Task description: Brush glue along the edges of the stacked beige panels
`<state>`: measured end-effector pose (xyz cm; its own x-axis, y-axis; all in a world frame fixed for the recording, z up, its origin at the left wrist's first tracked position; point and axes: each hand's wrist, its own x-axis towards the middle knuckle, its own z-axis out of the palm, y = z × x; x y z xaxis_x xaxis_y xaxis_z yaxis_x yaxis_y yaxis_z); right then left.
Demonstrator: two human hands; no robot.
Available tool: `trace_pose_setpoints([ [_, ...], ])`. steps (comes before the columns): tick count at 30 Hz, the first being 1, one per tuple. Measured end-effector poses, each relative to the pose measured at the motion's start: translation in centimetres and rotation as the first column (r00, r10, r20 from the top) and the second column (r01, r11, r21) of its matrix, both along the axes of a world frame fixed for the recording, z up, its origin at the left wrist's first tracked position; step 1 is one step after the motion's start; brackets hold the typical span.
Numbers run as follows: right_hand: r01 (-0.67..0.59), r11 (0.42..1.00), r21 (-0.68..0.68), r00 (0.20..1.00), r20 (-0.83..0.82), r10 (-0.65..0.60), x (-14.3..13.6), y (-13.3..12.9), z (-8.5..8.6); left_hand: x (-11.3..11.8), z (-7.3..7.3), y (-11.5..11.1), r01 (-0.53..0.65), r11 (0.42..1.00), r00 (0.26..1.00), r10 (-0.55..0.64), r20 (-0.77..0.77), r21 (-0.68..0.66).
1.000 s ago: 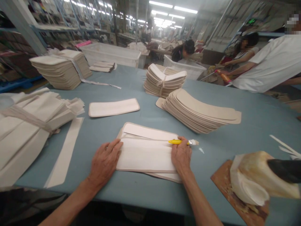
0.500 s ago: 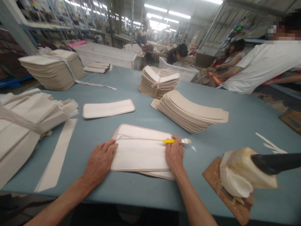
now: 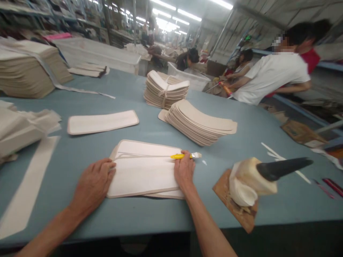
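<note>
A pale rectangular panel with a beige border [image 3: 142, 180] lies before me, overlapping similar panels beneath it. The fingers of my left hand [image 3: 92, 184] are closed at its left edge; the thumb is mostly hidden. At the right edge, my right hand [image 3: 185, 169] rests on the panel while holding a yellow-handled brush [image 3: 177, 156] with whitish bristles pointing right. A thin beige strip or edge runs along the panel's far side between my hands. To the right stands a glue-smeared pale container [image 3: 243, 178] with a black handle-like piece, on a brown board [image 3: 222, 185].
Beyond my hands are a curved stack of beige panels [image 3: 200, 119], a tied bundle [image 3: 166, 92] and a single panel [image 3: 103, 122]. White fabric pieces [image 3: 26, 128] and a strapped stack [image 3: 24, 71] stand left. A co-worker in a white shirt [image 3: 273, 75] is across the table.
The camera view has swung to the right, so everything appears farther left. Both hands stay at the panel's edges, and the brush remains in my right hand.
</note>
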<state>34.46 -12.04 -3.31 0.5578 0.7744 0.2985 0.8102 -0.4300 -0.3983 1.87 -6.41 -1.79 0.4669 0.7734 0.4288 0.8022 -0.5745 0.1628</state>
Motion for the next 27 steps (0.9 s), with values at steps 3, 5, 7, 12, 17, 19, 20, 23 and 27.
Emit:
trace_pose_setpoints([
  [3,0.007,1.000,-0.021,0.999,0.037,-0.006,0.0,0.1,0.0,0.0,-0.3,0.1,0.010,0.999,1.000,-0.009,-0.027,0.045],
  [5,0.009,1.000,-0.017,0.999,0.050,-0.008,-0.1,0.0,0.3,-0.1,-0.4,0.0,-0.013,0.997,0.998,0.017,-0.059,0.078],
  [7,0.005,1.000,-0.004,0.999,0.052,-0.005,-0.3,0.0,0.6,-0.1,-0.2,0.0,-0.024,0.997,0.998,0.027,-0.049,0.067],
  [12,0.002,0.999,0.049,0.999,0.033,-0.004,-0.5,0.3,0.8,-0.1,0.9,-0.3,-0.041,0.998,0.993,0.045,0.107,-0.039],
  [17,0.018,0.997,0.079,1.000,0.009,-0.019,-0.4,0.4,0.1,-0.4,1.9,-1.5,-0.166,0.981,0.971,0.180,0.155,-0.102],
  [19,0.020,0.996,0.084,1.000,0.004,-0.021,-0.4,0.3,-0.1,-0.4,2.6,-2.3,-0.244,0.960,0.953,0.263,0.149,-0.138],
  [20,0.022,0.996,0.087,1.000,0.000,-0.023,-0.4,0.3,-0.1,-0.3,3.0,-2.7,-0.282,0.941,0.940,0.310,0.142,-0.189],
  [23,0.031,0.994,0.107,0.999,-0.015,-0.030,-0.4,0.2,-0.1,-0.1,4.6,-3.7,-0.332,0.833,0.894,0.427,0.134,-0.442],
  [27,0.039,0.988,0.149,0.999,-0.043,-0.033,-0.4,0.1,-0.2,0.2,6.2,-5.0,-0.287,0.750,0.835,0.501,0.227,-0.596],
])
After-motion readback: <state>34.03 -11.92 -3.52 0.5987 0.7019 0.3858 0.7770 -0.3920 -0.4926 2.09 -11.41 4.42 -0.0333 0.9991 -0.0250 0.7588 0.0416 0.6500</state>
